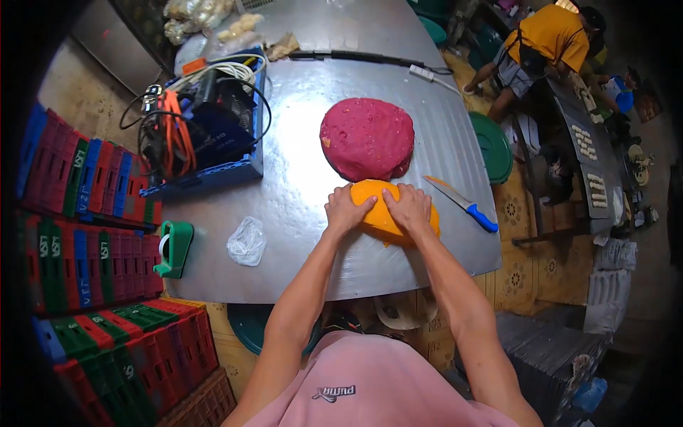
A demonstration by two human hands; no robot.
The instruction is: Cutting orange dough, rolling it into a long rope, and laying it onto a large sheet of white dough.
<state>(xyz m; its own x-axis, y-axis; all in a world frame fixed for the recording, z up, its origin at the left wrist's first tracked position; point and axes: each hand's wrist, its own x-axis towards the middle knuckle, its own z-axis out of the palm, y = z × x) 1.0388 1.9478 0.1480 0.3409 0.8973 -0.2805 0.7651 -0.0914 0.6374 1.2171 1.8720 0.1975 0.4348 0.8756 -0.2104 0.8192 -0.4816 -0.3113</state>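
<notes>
Both my hands are on a smooth orange lump of dough (pixel 384 226) on the metal table. My left hand (pixel 347 208) clasps its left end, thumb laid over the top. On the other side my right hand (pixel 413 206) grips it, its thumb pointing in toward the left one. Some of the fingers are hidden. Just beyond, almost touching the orange dough, lies a larger magenta lump of dough (pixel 366 137) with a pitted surface. To the right rests a knife (pixel 462 202) with a blue handle, its blade tip pointing up and left.
Left on the table (pixel 292 242) are a crumpled plastic bag (pixel 246 241), a green tape dispenser (pixel 175 249) and a blue crate (pixel 213 172) of cables. Stacked crates (pixel 92 256) stand beyond the left edge. At the far right a person in a yellow shirt (pixel 551 35) bends over another table.
</notes>
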